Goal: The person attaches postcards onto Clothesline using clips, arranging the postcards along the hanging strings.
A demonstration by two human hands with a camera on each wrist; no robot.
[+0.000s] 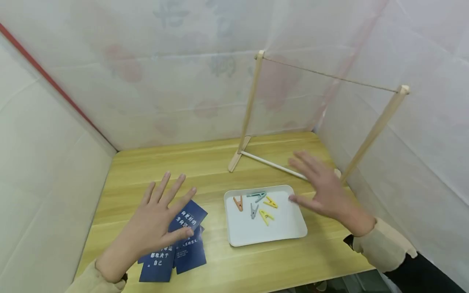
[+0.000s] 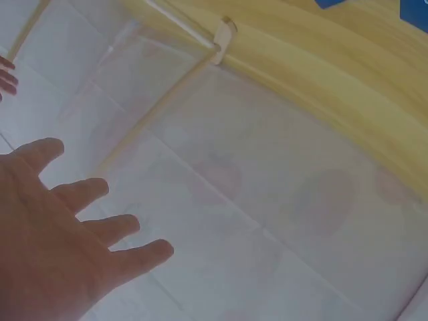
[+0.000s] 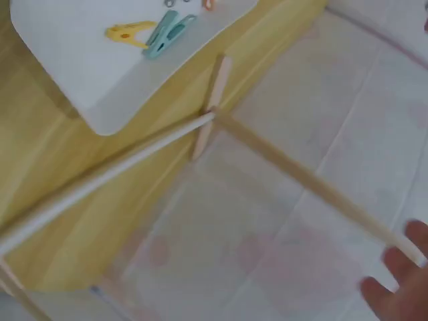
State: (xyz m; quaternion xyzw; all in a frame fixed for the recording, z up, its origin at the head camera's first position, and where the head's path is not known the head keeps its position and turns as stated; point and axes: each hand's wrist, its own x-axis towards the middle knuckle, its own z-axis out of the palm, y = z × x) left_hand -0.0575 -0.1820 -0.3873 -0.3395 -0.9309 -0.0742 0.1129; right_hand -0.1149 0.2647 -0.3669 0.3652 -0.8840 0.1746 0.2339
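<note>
My left hand (image 1: 155, 221) is held with its fingers spread above several dark blue cards (image 1: 190, 252) printed with white writing, and it covers part of them. Nothing is in that hand. On the right, my other hand (image 1: 327, 191) hovers between the white tray (image 1: 264, 236) and the wooden frame (image 1: 373, 130), its fingers extended and slightly blurred, holding nothing. Several small clothespins lie in the tray: an orange clothespin (image 1: 239, 203), a grey clothespin (image 1: 254, 211), a yellow clothespin (image 1: 265, 216) and a teal clothespin (image 3: 168, 35) among them.
A thin cord (image 1: 329, 75) runs between the tops of the frame's two posts, and a white rod (image 1: 275, 165) joins their feet. Pale sheets (image 1: 176, 89) wall in the wooden table (image 1: 161, 158) at the back and both sides.
</note>
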